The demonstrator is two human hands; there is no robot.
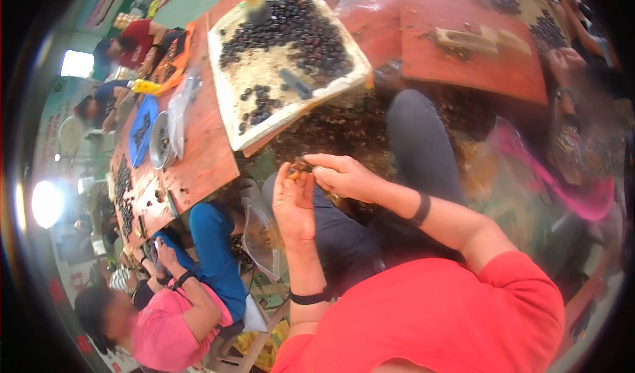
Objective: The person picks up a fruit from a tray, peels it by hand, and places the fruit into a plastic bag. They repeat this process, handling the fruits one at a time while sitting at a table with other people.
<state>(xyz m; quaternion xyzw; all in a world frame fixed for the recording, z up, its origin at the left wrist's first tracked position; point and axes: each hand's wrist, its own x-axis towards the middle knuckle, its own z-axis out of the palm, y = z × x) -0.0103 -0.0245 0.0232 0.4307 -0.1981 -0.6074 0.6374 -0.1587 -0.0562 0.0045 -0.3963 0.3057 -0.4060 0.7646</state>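
My left hand (294, 207) is raised over my lap, its fingertips closed on a small yellow-brown nut (293, 174) that looks like a partly peeled chestnut. Close against it, my right hand (345, 176) is pinched at the same spot. Something small and dark shows at its fingertips, too small to name. Beyond both hands, a pale foam tray (228, 118) holds a heap of dark, shiny nuts (291, 22), with a smaller cluster near its front corner. A grey, flat-handled tool (295, 84) lies inside the tray.
Brown shell scraps (337, 125) cover the ground beyond my knees. Left, a reddish table (205, 154) bears a blue tray (142, 131), a metal bowl (161, 141) and loose nuts. A co-worker in pink (172, 330) sits nearby. Another reddish board (473, 68) holds a wooden block (466, 40).
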